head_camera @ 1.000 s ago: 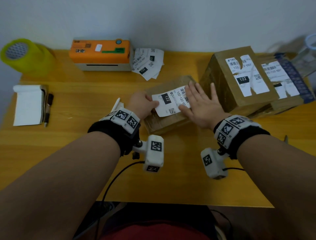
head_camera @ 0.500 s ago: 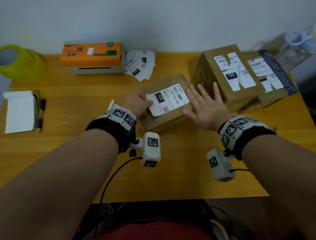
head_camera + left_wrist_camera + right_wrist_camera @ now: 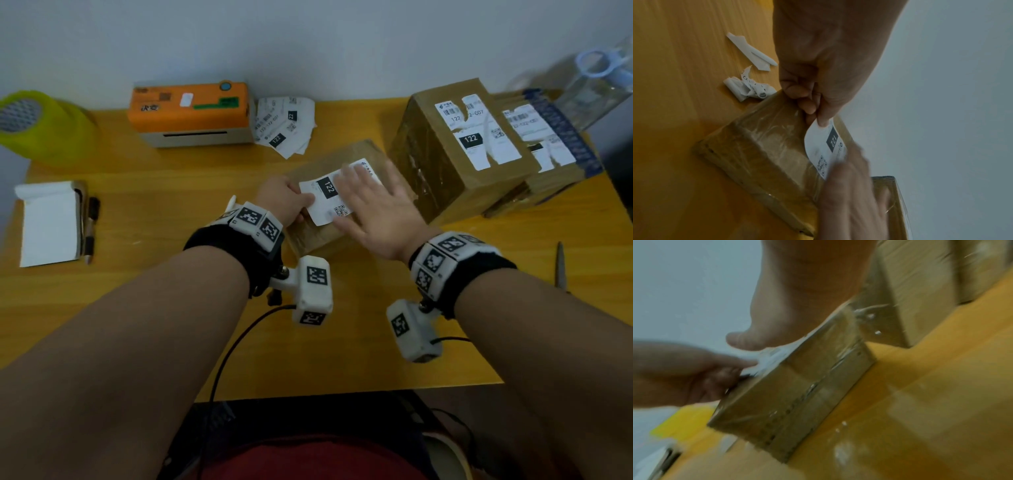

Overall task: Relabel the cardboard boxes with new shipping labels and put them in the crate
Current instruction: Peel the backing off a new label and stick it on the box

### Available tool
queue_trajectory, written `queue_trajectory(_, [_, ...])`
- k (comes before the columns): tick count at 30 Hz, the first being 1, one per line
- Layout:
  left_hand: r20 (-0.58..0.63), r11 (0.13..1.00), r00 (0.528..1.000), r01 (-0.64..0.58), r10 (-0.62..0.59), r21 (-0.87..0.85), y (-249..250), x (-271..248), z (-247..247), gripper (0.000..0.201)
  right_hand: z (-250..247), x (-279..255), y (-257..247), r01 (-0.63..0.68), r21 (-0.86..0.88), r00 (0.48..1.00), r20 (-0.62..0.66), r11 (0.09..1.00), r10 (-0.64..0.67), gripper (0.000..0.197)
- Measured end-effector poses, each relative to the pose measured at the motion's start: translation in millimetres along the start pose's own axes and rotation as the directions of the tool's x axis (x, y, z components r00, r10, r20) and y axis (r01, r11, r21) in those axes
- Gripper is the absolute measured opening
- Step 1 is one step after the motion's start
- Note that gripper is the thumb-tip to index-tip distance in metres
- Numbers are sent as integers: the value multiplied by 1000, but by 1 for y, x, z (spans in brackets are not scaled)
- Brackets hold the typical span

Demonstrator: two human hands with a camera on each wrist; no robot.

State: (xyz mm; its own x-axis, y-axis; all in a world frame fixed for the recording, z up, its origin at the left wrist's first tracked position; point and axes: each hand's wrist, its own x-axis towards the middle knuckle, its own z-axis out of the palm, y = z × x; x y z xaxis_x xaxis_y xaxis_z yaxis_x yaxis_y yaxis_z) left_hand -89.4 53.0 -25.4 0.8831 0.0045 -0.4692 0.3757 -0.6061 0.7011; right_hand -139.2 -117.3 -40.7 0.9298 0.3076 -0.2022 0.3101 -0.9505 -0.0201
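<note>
A small taped cardboard box (image 3: 322, 240) lies mid-table with a white "122" shipping label (image 3: 325, 192) on its top. My left hand (image 3: 291, 202) pinches the label's left edge between thumb and finger, seen close up in the left wrist view (image 3: 818, 120), where that edge of the label (image 3: 826, 146) curls up off the box (image 3: 760, 146). My right hand (image 3: 373, 205) lies flat, fingers straight, pressing on the label's right part and hiding it. In the blurred right wrist view its palm (image 3: 797, 305) rests on the box top (image 3: 797, 394).
A bigger box with torn old labels (image 3: 455, 144) stands right of the small one, another box (image 3: 548, 147) behind it. Label printer (image 3: 191, 109), loose labels (image 3: 284, 123), tape roll (image 3: 44, 126), notepad (image 3: 48, 222), pen (image 3: 90, 222), scissors (image 3: 560, 267), paper scraps (image 3: 748, 87).
My right hand has slid left from the box's right edge onto the label, covering its barcode end. My left hand keeps its pinch on the label's left edge.
</note>
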Motion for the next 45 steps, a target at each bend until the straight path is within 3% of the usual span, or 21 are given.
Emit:
queue_trajectory(2, [-8, 1000, 1000, -3, 3, 10, 0, 0, 1, 25, 5, 9, -2, 14, 3, 999, 49, 1000, -15, 75])
queue_trajectory(6, [5, 1000, 1000, -4, 4, 23, 1, 2, 1, 26, 1, 12, 27, -156, -8, 980, 122, 988, 155, 76])
queue_trajectory(11, [6, 1000, 1000, 5, -5, 6, -2, 6, 1, 22, -6, 20, 25, -198, -59, 966, 157, 978, 205, 87])
queue_trajectory(16, [48, 998, 999, -13, 16, -62, -4, 4, -2, 21, 6, 22, -13, -65, 37, 990, 126, 997, 60, 83])
queue_trajectory(20, [100, 989, 995, 10, 5, -148, -5, 3, -8, 13, 11, 21, -6, -7, 99, 994, 108, 995, -4, 76])
queue_trajectory(22, [28, 998, 998, -55, 56, -39, -10, 5, -14, 17, 13, 21, 5, -39, 150, 995, 99, 988, 25, 79])
queue_trajectory(25, [-105, 983, 986, -110, 126, 148, -22, 7, -24, 41, 17, 22, 7, -84, 157, 994, 88, 984, 70, 83])
queue_trajectory(31, [-23, 994, 994, -104, 103, -23, -33, 12, -28, 40, 15, 27, -17, -17, 144, 997, 73, 989, 7, 82])
queue_trajectory(39, [11, 986, 992, -126, 128, -107, -40, 18, -27, 38, 13, 37, -40, 130, 106, 985, 102, 986, -141, 79])
queue_trajectory(41, [9, 986, 993, -117, 119, -121, -39, 18, -27, 37, 8, 37, -34, 165, 166, 975, 119, 972, -186, 75])
queue_trajectory(43, [-44, 989, 990, -134, 131, -69, -35, 19, -29, 33, -1, 35, -20, 140, 347, 984, 58, 927, -170, 69])
queue_trajectory(45, [-163, 962, 960, -194, 226, 190, -25, 23, -30, 27, -8, 33, -1, 40, 465, 998, -58, 884, -15, 63])
